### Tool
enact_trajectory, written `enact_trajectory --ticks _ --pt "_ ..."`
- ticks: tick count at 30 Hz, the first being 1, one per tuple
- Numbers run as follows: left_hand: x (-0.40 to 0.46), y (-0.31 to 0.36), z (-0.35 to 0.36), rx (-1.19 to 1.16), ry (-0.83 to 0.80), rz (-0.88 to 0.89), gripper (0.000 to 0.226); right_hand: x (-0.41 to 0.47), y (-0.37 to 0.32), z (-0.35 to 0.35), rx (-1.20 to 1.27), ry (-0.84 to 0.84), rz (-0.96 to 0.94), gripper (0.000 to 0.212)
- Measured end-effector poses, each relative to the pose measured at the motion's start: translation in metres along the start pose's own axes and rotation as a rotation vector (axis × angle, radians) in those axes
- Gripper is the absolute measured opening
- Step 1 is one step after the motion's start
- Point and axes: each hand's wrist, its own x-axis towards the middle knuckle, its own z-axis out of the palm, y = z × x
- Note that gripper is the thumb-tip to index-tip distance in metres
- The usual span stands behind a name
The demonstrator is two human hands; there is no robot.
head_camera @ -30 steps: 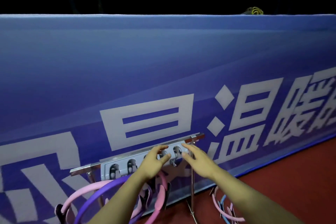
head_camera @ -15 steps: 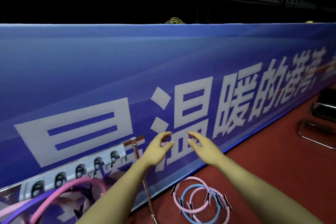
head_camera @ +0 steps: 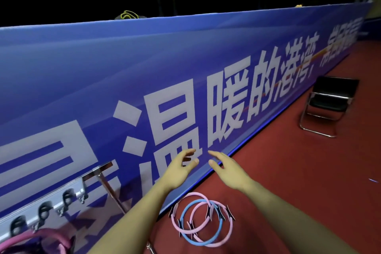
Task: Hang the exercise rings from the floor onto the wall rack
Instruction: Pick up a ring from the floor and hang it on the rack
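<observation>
- Three thin round exercise rings (head_camera: 201,220), two pink and one blue with dark padded grips, lie overlapping on the red floor (head_camera: 309,171) at the foot of the smooth blue banner (head_camera: 144,64).
- A shiny metal wall rack (head_camera: 47,206) with hooks is mounted on the banner's lower left; a pink ring (head_camera: 31,237) hangs there.
- Left hand (head_camera: 179,169) and right hand (head_camera: 226,169) are both empty, fingers loosely spread, in front of the banner above the floor rings.

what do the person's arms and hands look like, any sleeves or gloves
Both forearms are bare as far as the frame shows: no sleeves in view. The left hand and right hand wear no gloves. No watch, ring or wristband shows on either, and no markings.
</observation>
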Motion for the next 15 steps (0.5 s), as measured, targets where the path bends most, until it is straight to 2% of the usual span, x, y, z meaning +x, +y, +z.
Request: enact_trajectory --ticks 8,15 --pt "0.069 -0.016 0.02 -0.059 -0.013 -0.009 0.042 0.05 0.028 -0.017 0.019 0.0 0.025 0.048" --pt "0.166 -0.05 0.021 -0.145 0.032 -0.011 0.035 0.15 0.064 -0.027 0.001 -0.029 0.019 0.045"
